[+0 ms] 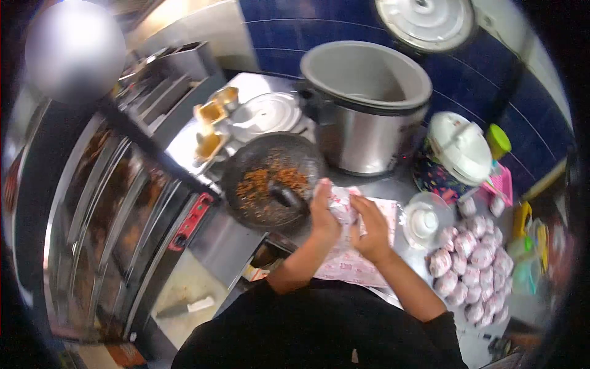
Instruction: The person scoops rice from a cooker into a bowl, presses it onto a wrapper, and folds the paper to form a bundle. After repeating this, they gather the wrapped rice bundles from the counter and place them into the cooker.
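Observation:
A round bundle wrapped in white paper with red print [342,206] sits between my two hands. My left hand [324,215] presses its left side with the fingers curled up along it. From the right, my right hand [370,229] closes over the paper, fingers bent on it. What is inside the wrapping is hidden. Below the hands lie sheets of the same printed paper [347,270]. Just left of my left hand stands a wide dark mortar [236,206] with orange-brown crumbly food [258,184] and a dark pestle [284,195] in it.
A large open steel cooker [369,138] stands behind. Right of my hands are a clear bowl [413,237], a heap of wrapped bundles [473,264] and a white-lidded container [460,147]. At left are a glass display case [117,234] and a knife [187,306] on a cutting board [184,280].

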Motion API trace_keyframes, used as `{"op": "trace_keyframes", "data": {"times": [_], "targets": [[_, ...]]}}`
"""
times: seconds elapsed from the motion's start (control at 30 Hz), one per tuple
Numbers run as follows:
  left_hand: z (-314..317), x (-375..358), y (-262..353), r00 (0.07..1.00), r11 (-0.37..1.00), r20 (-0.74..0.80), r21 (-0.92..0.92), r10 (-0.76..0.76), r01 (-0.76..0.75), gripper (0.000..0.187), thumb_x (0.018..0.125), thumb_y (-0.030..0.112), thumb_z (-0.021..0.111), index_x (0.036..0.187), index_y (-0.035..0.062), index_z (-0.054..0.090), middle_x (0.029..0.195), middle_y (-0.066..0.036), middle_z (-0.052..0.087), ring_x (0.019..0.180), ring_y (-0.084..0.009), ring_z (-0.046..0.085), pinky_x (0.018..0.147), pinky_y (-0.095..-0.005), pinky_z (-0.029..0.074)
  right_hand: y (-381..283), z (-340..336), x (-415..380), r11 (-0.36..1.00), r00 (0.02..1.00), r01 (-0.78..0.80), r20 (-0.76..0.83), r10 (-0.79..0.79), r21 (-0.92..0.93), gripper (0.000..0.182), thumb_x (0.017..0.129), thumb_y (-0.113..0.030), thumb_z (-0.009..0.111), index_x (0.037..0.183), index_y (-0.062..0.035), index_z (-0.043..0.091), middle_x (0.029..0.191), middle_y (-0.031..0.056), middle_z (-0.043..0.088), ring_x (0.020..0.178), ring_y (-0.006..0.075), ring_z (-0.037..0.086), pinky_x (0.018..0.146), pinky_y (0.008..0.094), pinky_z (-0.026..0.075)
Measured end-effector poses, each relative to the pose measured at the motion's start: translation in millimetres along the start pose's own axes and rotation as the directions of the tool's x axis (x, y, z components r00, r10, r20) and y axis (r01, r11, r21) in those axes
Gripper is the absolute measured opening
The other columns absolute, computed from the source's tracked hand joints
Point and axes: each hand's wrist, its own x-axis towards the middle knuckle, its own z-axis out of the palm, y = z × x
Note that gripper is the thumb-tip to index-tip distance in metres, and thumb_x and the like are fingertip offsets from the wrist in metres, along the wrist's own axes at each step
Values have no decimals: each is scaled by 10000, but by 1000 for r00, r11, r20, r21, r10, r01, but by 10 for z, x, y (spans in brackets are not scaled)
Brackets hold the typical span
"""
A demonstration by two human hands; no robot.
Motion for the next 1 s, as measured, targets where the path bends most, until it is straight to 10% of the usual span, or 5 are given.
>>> {"op": "trace_keyframes", "data": {"times": [0.1, 0.27, 0.37, 0.87, 1.0], "targets": [[248, -173, -60, 932, 863, -108, 427, 346, -270, 363, 844, 278, 674, 1059, 33, 513, 843, -41, 570, 719, -96, 533, 611, -253, 452, -216, 103, -28, 944, 963, -212, -107, 245, 251, 601, 774, -95, 571, 1301, 81, 341, 1271, 234, 405, 1173, 321, 426, 1008, 389, 325], [-174, 162, -381, 597, 445, 645, 409, 476, -797, 413, 913, 388, 453, 971, -5, 565, 853, -73, 571, 764, -163, 549, 693, -310, 463, -384, 17, 167, 893, 815, -260, -413, 406, 367, 459, 859, -138, 548, 1222, 65, 355, 1145, 208, 413, 1104, 270, 422, 966, 370, 333], [527, -327, -176, 895, 834, 442, 472, 58, -287, 488, 903, 420, 318, 911, -16, 537, 839, -106, 553, 772, -200, 546, 702, -311, 453, -327, 53, 106, 891, 671, -346, -585, 455, 295, 377, 876, -185, 557, 1150, 29, 410, 1040, 169, 436, 972, 276, 458, 889, 352, 362], [705, -1001, -961, 380, 846, 904, 353, -197, -400, 469, 893, 387, 338, 961, -38, 524, 882, -134, 543, 721, -232, 522, 638, -348, 430, -639, -628, -570, 825, 322, -560, -899, 297, 73, 326, 855, -233, 608, 1031, 11, 482, 944, 166, 493, 871, 287, 509, 789, 333, 405], [886, -1541, -1440, 484, 673, 722, 671, -495, -313, 389, 906, 287, 339, 839, -22, 567, 816, -126, 565, 737, -247, 535, 686, -361, 422, -564, -1190, -1094, 750, 187, -617, -881, 434, 238, 324, 847, -231, 620, 1024, 8, 491, 936, 167, 510, 868, 290, 518, 792, 336, 408]]}}
